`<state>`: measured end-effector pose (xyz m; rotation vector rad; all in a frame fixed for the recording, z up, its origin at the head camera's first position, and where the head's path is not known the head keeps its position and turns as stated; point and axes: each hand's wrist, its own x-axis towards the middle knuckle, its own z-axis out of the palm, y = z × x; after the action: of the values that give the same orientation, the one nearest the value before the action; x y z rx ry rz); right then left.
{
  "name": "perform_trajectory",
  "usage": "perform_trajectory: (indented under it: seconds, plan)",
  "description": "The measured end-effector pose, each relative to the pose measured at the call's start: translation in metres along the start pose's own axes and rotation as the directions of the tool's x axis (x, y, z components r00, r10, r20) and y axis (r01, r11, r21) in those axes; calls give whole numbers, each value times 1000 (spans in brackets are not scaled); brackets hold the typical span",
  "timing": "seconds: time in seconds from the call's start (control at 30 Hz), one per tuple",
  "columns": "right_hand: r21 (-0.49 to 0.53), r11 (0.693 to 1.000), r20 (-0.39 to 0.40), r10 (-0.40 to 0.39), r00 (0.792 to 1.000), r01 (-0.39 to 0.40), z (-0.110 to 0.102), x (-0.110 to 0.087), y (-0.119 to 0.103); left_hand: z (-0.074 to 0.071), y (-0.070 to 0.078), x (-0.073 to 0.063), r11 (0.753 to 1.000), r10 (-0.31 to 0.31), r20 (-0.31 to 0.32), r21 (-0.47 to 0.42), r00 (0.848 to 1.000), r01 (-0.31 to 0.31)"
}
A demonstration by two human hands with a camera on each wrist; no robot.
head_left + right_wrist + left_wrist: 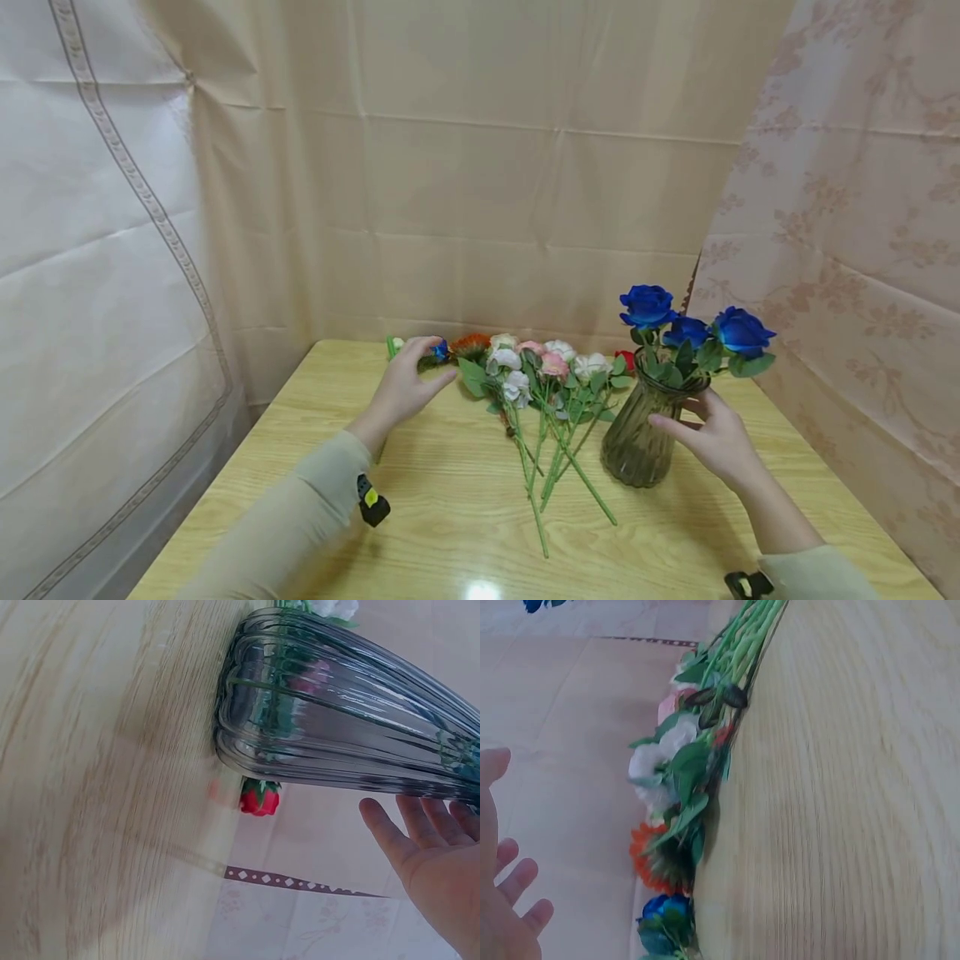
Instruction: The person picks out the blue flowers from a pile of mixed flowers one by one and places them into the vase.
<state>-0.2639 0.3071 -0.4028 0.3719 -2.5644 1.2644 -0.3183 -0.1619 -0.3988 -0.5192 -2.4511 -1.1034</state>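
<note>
A ribbed smoky glass vase stands at the right of the table, with several blue roses in its mouth. My right hand is at the vase's side, thumb toward its front and fingers partly hidden behind its upper part. In the right wrist view its spread fingertips lie along the edge of the glass; firm contact cannot be made out. My left hand hangs above the back left of the table, fingers parted and holding nothing. A blue flower lies nearest to it, beside an orange flower.
White flowers and pink flowers lie in a row at the back, their green stems pointing toward me. A red rose lies behind the vase. Curtains enclose the wooden table.
</note>
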Motion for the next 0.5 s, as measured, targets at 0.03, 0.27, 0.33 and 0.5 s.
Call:
perform_trajectory:
  seconds: [0.03,0.27,0.33,0.5]
  plan:
    - [-2,1000,2,5,1000,-5,0,0,0,-2,-2,0,1000,-19,1,-18,1000,19]
    - [-6,1000,15,29,999,-28,1,1,-1,-14,-19,-6,987,-128,27,-91,991,130]
    - [-6,1000,15,27,1000,-27,1,1,-1,-16,-24,-7,983,-150,31,-98,988,153]
    - [-3,1000,18,25,1000,-24,1,2,0,-20,-32,-12,975,-198,47,-89,979,201]
